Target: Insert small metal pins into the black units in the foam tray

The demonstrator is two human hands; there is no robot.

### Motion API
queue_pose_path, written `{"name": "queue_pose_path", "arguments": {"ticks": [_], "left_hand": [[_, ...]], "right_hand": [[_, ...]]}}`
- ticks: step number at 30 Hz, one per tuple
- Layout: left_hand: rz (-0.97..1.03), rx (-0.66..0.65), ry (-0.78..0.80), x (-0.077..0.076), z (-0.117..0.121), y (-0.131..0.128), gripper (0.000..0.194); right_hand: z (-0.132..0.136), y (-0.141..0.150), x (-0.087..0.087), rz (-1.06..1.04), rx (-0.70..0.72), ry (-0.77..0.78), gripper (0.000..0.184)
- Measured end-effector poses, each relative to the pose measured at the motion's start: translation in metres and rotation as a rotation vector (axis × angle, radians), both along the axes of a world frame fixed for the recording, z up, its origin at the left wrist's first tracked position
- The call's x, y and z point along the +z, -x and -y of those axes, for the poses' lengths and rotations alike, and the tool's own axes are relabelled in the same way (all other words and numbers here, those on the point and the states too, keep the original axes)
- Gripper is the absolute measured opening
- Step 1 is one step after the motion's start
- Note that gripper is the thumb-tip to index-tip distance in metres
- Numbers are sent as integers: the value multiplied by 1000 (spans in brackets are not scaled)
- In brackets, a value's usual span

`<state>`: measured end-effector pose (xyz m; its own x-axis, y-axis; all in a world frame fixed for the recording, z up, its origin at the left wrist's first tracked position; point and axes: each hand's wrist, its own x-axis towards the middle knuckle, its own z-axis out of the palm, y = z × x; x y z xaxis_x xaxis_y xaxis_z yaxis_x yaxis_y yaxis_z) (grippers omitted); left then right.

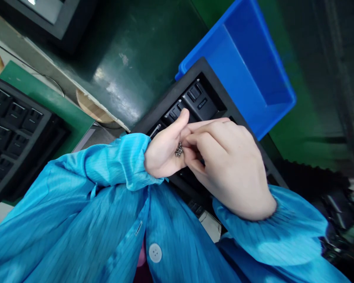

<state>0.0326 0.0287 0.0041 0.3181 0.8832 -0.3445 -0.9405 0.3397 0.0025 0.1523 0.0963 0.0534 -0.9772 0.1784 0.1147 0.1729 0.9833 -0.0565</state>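
My left hand [165, 147] is cupped, palm up, holding a small heap of tiny metal screws [179, 149]. My right hand [227, 169] lies over it, its fingertips pinched down into the heap. Both hands hover above a black foam tray [165, 103] that carries black plastic parts [199, 100] in its pockets. Most of that tray is hidden beneath my hands and blue sleeves. Whether a screw sits between the right fingertips cannot be made out.
A blue plastic bin [247, 67] stands just behind the tray. At the left lies a second black tray [14, 129] with several black parts, on a green mat [50, 100]. A dark green floor [129, 51] lies beyond the bench edge.
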Motion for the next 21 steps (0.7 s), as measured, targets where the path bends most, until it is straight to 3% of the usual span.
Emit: {"name": "queue_pose_path", "arguments": {"ticks": [12, 17, 21], "left_hand": [[-54, 18, -33, 1, 2, -2, 67], [-45, 24, -53, -2, 2, -4, 67], [-33, 17, -18, -4, 1, -5, 64]], "right_hand": [[-1, -5, -2, -93, -70, 25, 16], [1, -6, -2, -38, -74, -39, 21], [-1, -4, 4, 37, -67, 37, 20]]}}
